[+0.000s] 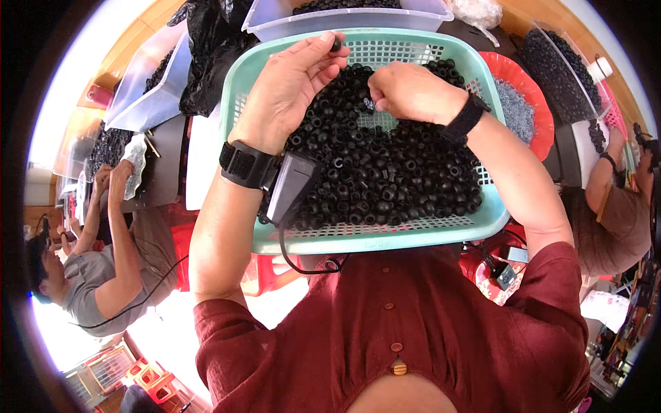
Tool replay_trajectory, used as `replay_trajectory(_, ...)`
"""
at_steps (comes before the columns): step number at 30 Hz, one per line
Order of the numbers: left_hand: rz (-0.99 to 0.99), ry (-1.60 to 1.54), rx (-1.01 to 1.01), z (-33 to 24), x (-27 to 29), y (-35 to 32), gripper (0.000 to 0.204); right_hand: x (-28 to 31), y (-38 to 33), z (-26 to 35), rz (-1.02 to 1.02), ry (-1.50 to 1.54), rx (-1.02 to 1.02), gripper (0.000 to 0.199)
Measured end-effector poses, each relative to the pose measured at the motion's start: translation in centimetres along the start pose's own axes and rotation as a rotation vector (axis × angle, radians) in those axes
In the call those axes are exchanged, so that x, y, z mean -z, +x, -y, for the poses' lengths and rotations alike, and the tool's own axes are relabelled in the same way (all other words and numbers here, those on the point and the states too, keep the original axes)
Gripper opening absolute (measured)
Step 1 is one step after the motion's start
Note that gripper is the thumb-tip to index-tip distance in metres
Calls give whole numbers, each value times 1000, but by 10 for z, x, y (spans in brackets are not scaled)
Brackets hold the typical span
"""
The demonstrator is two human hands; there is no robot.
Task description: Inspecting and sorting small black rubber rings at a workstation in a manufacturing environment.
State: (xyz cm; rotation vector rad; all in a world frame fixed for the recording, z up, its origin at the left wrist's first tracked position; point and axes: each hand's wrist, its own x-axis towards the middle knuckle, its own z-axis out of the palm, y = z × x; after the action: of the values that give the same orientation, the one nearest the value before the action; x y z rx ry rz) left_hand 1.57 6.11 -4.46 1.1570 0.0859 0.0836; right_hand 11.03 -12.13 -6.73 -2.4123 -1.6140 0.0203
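A mint-green plastic basket (375,244) with lattice walls holds a heap of small black round parts with holes (372,186). Over its far left rim, my left hand (299,72) pinches one small black round part (336,45) between thumb and fingers. My right hand (416,89) is curled closed above the far middle of the heap, knuckles up. A small greyish spot shows by its fingertips, but what they grip is hidden. Just in front of that hand, a patch of the green lattice bottom (377,122) shows through the heap.
Beyond the basket stands a clear plastic bin (344,22) of black pieces. A red scalloped dish (540,103) with grey bits is at right, near another clear bin (561,69). Black plastic bags (213,55) lie at left. One co-worker (117,275) sits left, another (613,213) right.
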Motion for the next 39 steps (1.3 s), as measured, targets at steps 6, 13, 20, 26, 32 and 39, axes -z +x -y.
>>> replay_trajectory(6, 24, 152, 99, 2, -3, -3, 29, 43, 3, 11, -251, 322, -17, 14)
replay_trajectory(13, 11, 256, 132, 9, -12, -3, 21, 39, 1, 15, -505, -31, 175, 13)
replay_trajectory(20, -21, 254, 48, 10, -14, -2, 20, 40, -1, 9, -489, 257, 65, 19)
replay_trajectory(26, -59, 358, -119, 8, -20, -2, 18, 43, 3, 11, -222, 599, -134, 34)
replay_trajectory(32, -70, 343, -130, 6, -23, -4, 16, 42, 0, 11, -323, 568, -41, 29)
replay_trajectory(39, -65, 382, -102, 9, -24, -6, 17, 40, -6, 21, -654, 73, 166, 11)
